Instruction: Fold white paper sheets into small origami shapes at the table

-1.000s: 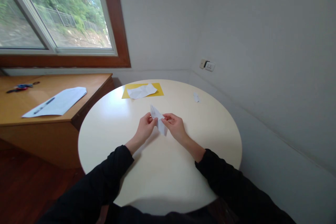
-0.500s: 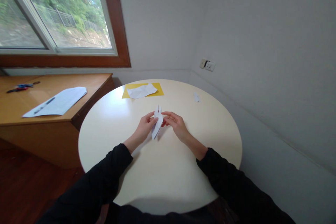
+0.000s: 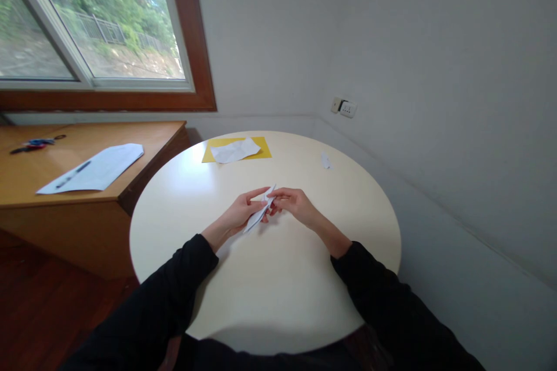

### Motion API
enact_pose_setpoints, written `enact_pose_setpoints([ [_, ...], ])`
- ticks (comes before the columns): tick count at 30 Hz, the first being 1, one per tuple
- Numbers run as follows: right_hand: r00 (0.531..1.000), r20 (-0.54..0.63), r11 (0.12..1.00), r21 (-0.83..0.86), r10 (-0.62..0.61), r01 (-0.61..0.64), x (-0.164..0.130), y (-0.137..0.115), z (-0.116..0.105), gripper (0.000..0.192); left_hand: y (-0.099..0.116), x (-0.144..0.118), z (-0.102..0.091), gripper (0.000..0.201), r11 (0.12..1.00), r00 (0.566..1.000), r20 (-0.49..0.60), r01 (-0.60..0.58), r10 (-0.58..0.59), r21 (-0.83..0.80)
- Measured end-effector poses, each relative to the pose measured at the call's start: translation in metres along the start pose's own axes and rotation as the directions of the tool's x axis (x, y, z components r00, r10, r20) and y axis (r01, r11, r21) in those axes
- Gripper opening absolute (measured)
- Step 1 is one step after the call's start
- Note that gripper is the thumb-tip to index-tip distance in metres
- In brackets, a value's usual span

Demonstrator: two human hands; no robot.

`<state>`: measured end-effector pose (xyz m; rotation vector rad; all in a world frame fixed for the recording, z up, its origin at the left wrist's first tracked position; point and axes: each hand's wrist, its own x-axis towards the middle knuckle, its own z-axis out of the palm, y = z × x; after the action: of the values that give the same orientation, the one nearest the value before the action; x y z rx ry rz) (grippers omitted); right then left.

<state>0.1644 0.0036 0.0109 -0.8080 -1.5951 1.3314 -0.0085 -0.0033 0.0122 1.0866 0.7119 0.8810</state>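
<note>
You hold a folded white paper (image 3: 260, 213) between both hands, just above the round table (image 3: 270, 278) a little past its middle; the paper is a narrow, pointed shape lying tilted, its near tip low and to the left, its far tip up by your fingertips. Your left hand (image 3: 241, 212) cups it from the left with the fingers closed on its edge, the forefinger stretched over the top. Your right hand (image 3: 295, 204) meets it from the right, fingers pinched narrow on the far end of the paper. Both black sleeves (image 3: 174, 290) run back toward you across the near part of the table. At the far edge of the table lies a yellow sheet (image 3: 261, 148) with a crumpled white sheet (image 3: 234, 151) on top of it, and to the far right sits a small white scrap (image 3: 325, 160), well apart from your hands. Left of the table stands a wooden desk (image 3: 52, 208) under the window (image 3: 87, 23), bearing a white page (image 3: 108, 165) with a pen (image 3: 73, 175) on it. A wall socket (image 3: 343, 108) is on the far right wall.
</note>
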Motion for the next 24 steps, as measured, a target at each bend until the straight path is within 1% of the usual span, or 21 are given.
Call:
enact_pose_setpoints([
  [2, 1.000, 0.009, 1.000, -0.006, -0.007, 0.007, -0.001, 0.001, -0.001, 0.020, 0.001, -0.001, 0.000, 0.065, 1.000, 1.000, -0.008, 0.008, -0.008, 0.010],
  [5, 1.000, 0.017, 1.000, 0.001, -0.021, 0.021, 0.000, 0.002, -0.001, 0.020, 0.002, -0.001, 0.000, 0.064, 0.999, 0.999, -0.032, 0.023, -0.022, 0.030],
  [10, 0.999, 0.002, 0.999, 0.009, -0.038, 0.038, 0.001, 0.005, -0.001, 0.019, 0.005, 0.000, 0.001, 0.051, 0.997, 0.992, -0.102, 0.065, -0.068, -0.028],
  [15, 0.996, -0.057, 0.998, -0.021, -0.065, 0.064, 0.002, 0.006, 0.001, 0.018, 0.006, -0.002, -0.001, 0.043, 0.990, 0.992, -0.079, 0.095, -0.103, -0.100],
  [18, 0.990, -0.120, 0.997, -0.010, -0.080, 0.080, 0.004, 0.007, 0.001, 0.018, 0.005, -0.002, -0.004, 0.038, 0.985, 0.996, -0.055, 0.061, -0.071, -0.161],
  [20, 0.978, -0.188, 0.995, -0.006, -0.094, 0.095, 0.006, 0.009, -0.001, 0.018, 0.004, 0.000, -0.006, 0.038, 0.974, 0.998, -0.024, 0.053, -0.059, -0.221],
  [24, 0.928, -0.351, 0.992, -0.034, -0.124, 0.120, 0.009, 0.014, -0.005, 0.019, 0.002, 0.005, -0.009, 0.048, 0.953, 0.996, 0.012, 0.086, -0.086, -0.291],
])
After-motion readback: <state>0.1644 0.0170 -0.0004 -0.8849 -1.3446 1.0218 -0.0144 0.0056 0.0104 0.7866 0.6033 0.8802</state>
